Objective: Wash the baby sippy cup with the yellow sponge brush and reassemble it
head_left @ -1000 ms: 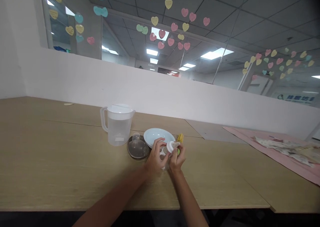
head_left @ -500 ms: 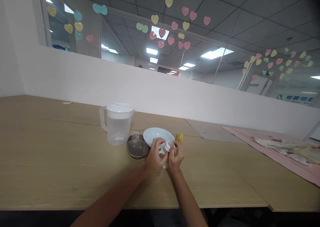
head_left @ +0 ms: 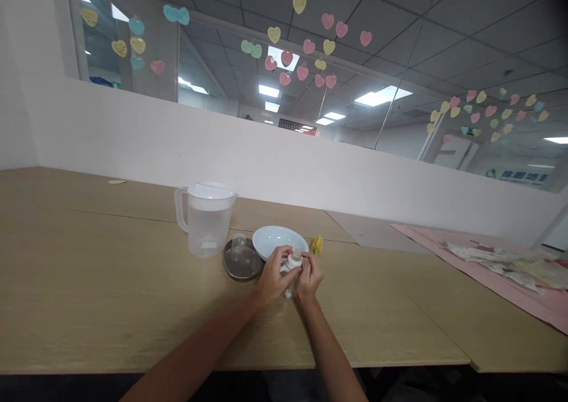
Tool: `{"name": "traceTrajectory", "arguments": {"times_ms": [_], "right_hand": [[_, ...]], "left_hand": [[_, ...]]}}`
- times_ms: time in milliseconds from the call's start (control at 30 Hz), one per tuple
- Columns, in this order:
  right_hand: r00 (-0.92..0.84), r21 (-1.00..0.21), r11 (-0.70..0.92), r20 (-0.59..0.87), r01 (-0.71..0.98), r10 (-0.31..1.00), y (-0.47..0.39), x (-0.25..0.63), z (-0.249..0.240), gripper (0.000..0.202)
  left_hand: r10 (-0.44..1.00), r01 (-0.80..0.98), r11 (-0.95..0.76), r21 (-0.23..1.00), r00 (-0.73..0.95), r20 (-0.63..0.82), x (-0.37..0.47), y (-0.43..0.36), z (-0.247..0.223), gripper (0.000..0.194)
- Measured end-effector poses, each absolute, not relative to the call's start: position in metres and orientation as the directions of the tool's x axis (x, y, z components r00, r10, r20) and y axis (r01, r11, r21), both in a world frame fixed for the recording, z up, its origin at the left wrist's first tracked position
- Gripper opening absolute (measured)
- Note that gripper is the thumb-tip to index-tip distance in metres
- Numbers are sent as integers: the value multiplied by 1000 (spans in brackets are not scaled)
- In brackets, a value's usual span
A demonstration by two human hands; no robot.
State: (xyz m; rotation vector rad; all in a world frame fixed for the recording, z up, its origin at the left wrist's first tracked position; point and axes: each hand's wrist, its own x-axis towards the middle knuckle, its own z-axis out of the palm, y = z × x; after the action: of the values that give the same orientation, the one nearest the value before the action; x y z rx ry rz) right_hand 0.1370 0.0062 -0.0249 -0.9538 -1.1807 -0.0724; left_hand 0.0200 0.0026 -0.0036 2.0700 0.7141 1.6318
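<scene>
A small white plastic piece (head_left: 293,261) with a clear tip is held between my hands, just in front of a pale blue-white bowl (head_left: 278,239). My left hand (head_left: 274,275) grips it from the left. From the right, my right hand (head_left: 309,274) closes its fingers on the same piece. Part of it hides behind the fingers. A small white end shows below, between the hands. Left of the bowl is a dark, shallow round dish (head_left: 242,263) with a clear small cup (head_left: 238,242) on it.
A clear lidded pitcher (head_left: 208,227) stands at the left. Just right of the bowl lies a small yellow object (head_left: 316,244). A pink cloth (head_left: 492,278) with packets (head_left: 510,263) covers the far right. A white wall (head_left: 275,165) runs behind the table.
The white piece now sits more upright, with its clear tip showing above the fingers. My hands have shifted very slightly left, and the whole view has moved a little.
</scene>
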Motion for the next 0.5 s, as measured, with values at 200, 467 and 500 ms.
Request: {"name": "traceTrajectory", "arguments": {"times_ms": [200, 467, 500], "right_hand": [[512, -727, 527, 685, 441, 517, 4, 130, -21, 42], [522, -759, 483, 650, 435, 552, 10, 131, -29, 43], [528, -757, 478, 654, 446, 542, 10, 131, -29, 42]], "left_hand": [[622, 143, -783, 605, 179, 763, 18, 3, -3, 32], [634, 162, -773, 613, 218, 742, 17, 4, -4, 27], [629, 160, -778, 608, 217, 747, 17, 5, -5, 28]]}}
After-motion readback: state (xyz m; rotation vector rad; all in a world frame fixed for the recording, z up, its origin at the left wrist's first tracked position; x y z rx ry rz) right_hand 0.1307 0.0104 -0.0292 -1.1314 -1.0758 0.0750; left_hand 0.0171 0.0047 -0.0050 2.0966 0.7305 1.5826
